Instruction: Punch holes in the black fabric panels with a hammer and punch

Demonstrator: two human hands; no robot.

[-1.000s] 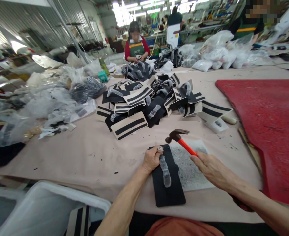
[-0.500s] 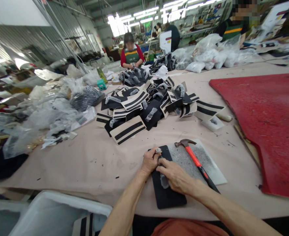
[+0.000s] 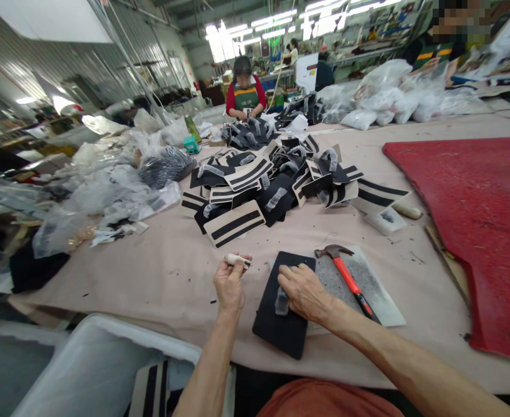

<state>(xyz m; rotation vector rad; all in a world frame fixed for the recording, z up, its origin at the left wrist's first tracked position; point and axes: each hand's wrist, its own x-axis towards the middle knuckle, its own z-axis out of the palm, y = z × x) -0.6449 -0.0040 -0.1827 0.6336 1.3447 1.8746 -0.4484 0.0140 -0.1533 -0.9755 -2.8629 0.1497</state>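
Observation:
In my left hand point(image 3: 229, 286), its fingers closed, is a short white cylindrical tool point(image 3: 236, 260) with a dark end, held above the table left of a black panel point(image 3: 276, 339). The panel lies tilted on the table, partly over a white board point(image 3: 359, 278) speckled with black. A strap handle point(image 3: 281, 302) wrapped in clear plastic runs along the panel. My right hand point(image 3: 304, 292) is closed over the handle's upper end, which the fingers hide. Right of that hand, a claw hammer point(image 3: 344, 272) with a red and black grip rests on the board.
Ahead lies a heap of black and beige striped panels point(image 3: 235, 223), some with wrapped handles. Plastic bags point(image 3: 76, 202) spread along the left. A red sheet point(image 3: 476, 231) covers the right side. A white bin point(image 3: 107, 330) stands below the front edge. A co-worker point(image 3: 246, 92) works across the table.
My left hand has moved left, off the panel, tipping the white tool from upright to nearly level. The panel has turned, its near end swinging left. My right hand stays at the handle.

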